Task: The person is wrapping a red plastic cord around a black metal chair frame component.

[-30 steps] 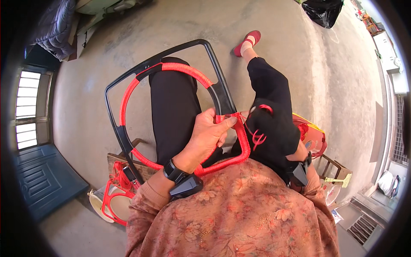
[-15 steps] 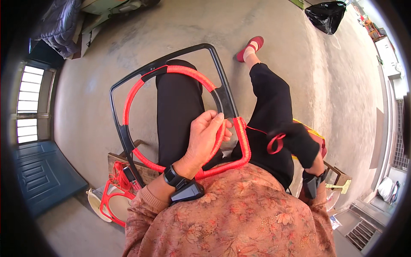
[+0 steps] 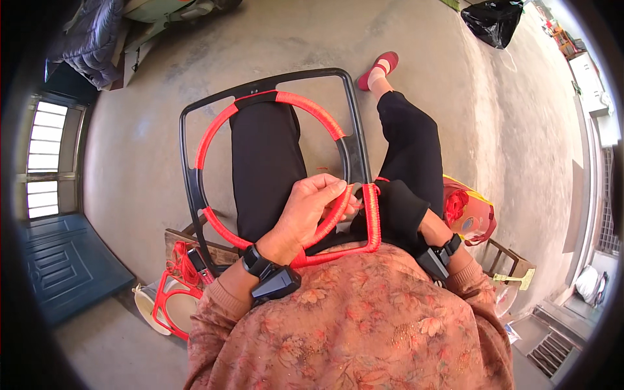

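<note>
Across my lap lies a black four-sided frame with a round inner ring, both partly wound with red cord. The bare fingers of my left hand pinch the ring's right side, where the red winding meets bare black. My right hand, in a black glove, is against the frame's right bar, just beside the upper end of that bar's winding. A little red cord shows above the glove. The gloved fingers are closed on the cord, though their tips are mostly hidden behind the bar.
To my left, a red frame leans on a pale round container beside a red cord bundle and a phone-like device. A red and yellow bag with red cord stands at my right. A black plastic bag lies far right.
My right hand has swung left with the cord, from out beside my right thigh to the frame's bar. The frame has turned slightly and shifted right, my left hand still gripping its ring.
</note>
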{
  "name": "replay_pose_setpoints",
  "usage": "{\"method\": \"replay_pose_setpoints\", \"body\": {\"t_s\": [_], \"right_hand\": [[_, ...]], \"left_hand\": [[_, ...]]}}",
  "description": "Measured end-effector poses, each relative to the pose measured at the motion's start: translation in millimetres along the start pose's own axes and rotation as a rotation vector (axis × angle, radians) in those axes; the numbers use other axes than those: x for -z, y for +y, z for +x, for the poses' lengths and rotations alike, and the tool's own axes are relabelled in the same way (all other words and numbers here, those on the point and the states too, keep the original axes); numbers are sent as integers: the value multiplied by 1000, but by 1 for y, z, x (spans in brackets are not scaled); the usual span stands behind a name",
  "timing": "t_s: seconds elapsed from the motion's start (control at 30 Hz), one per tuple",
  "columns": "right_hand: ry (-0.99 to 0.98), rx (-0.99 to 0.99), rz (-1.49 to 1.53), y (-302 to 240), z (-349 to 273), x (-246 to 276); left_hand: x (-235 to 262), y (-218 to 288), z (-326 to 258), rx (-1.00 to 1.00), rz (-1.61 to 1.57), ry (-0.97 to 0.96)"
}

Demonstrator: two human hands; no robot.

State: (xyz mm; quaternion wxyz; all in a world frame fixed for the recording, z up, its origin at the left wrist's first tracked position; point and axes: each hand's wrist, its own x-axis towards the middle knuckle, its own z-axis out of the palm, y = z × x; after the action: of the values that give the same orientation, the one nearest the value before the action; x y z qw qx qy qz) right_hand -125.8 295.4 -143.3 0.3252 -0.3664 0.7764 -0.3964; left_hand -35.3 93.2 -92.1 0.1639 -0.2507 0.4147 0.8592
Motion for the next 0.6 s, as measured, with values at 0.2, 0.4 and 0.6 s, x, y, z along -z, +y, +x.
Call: {"method": "replay_pose_setpoints", "body": {"t_s": [0.2, 0.4, 0.6], "right_hand": [[181, -124, 307, -22, 18, 9], [165, -120, 482, -22, 24, 8], [51, -277, 626, -27, 17, 24]], "left_hand": [[3, -6, -1, 16, 58, -53], [1, -12, 7, -11, 54, -6], [-2, -16, 12, -102, 147, 102]]}}
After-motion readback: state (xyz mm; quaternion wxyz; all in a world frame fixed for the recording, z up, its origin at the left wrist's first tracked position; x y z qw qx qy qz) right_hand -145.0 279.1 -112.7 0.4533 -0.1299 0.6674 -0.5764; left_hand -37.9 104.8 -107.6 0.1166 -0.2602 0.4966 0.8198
